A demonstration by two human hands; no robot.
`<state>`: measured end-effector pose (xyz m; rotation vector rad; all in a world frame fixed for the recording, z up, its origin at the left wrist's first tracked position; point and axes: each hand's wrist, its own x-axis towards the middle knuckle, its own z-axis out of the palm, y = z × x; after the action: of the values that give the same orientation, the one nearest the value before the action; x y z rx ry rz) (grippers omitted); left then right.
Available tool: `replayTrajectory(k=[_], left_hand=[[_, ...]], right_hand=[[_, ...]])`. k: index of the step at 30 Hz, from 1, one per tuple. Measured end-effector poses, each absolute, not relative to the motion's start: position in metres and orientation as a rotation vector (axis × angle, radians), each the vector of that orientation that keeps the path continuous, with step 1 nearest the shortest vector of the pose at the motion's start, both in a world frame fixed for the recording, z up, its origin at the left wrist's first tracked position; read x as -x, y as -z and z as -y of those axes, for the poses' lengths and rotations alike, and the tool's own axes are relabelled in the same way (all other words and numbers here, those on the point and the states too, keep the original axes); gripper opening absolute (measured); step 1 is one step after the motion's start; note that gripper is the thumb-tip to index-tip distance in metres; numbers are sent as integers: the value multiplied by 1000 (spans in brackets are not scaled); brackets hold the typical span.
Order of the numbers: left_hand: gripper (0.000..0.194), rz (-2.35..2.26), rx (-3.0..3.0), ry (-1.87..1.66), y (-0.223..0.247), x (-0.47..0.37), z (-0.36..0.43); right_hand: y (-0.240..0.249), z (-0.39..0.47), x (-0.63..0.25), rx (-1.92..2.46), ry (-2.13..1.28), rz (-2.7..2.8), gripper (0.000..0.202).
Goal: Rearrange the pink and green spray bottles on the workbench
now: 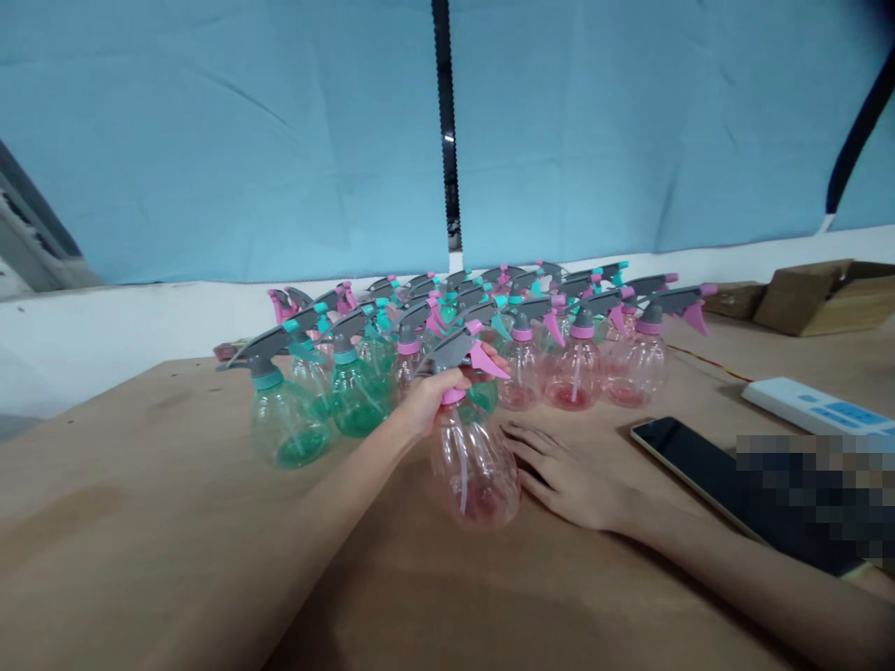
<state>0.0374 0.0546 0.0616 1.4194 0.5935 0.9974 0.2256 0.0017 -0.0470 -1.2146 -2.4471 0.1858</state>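
- The pink-collared spray bottle (476,466) stands at the frame's centre, slightly tilted, its clear body below the left hand (432,401).
- The left hand is wrapped around that bottle's neck, just under the grey spray head (451,351).
- The right hand (577,483), right of centre, lies on the table (392,596), fingers extended toward the bottle's lower right side; whether they touch it, I cannot tell.

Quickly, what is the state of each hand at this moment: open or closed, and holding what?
Left hand: closed around the top of a pink spray bottle.
Right hand: open on the table, beside that bottle, holding nothing.
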Motion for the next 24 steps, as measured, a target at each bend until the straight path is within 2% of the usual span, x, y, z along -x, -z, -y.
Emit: replayTrajectory(k=[24], left_hand=[[45,-693,-1408,-996,-65,-38,-50]], right_hand=[[46,-3,-226,1195,-174,2461,46]])
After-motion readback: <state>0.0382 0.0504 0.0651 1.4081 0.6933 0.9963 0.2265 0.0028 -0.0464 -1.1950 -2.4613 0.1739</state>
